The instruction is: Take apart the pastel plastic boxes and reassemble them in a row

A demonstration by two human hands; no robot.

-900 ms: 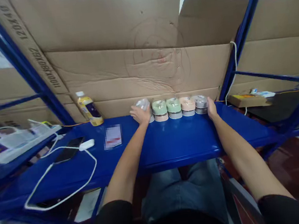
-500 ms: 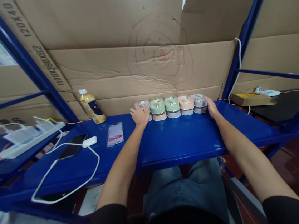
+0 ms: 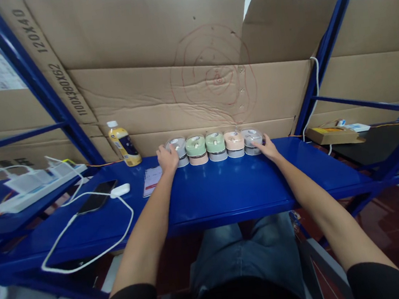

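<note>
A tight row of small lidded plastic containers, stacked two high, stands on the blue shelf (image 3: 222, 190) near the cardboard at the back. In the upper layer, from left to right, are a grey container (image 3: 178, 145), a green container (image 3: 195, 145), a second green container (image 3: 215, 142), a peach container (image 3: 234, 140) and another grey container (image 3: 251, 136). My left hand (image 3: 168, 159) curls around the row's left end, gripping the grey container there. At the opposite end my right hand (image 3: 269, 149) grips the other grey container, fingers bent over its front. The palms partly hide both end stacks.
Left of the row lies a phone (image 3: 151, 180), partly behind my left forearm. A yellow bottle (image 3: 125, 143) stands behind it. Farther left are a dark phone (image 3: 97, 197), a white cable (image 3: 90, 265) and a power strip (image 3: 41, 186). Blue posts (image 3: 331, 43) frame the shelf.
The whole row has slid left along the shelf between my two hands. My left forearm now covers part of the nearer phone. My right hand's fingers now reach over the end container's front.
</note>
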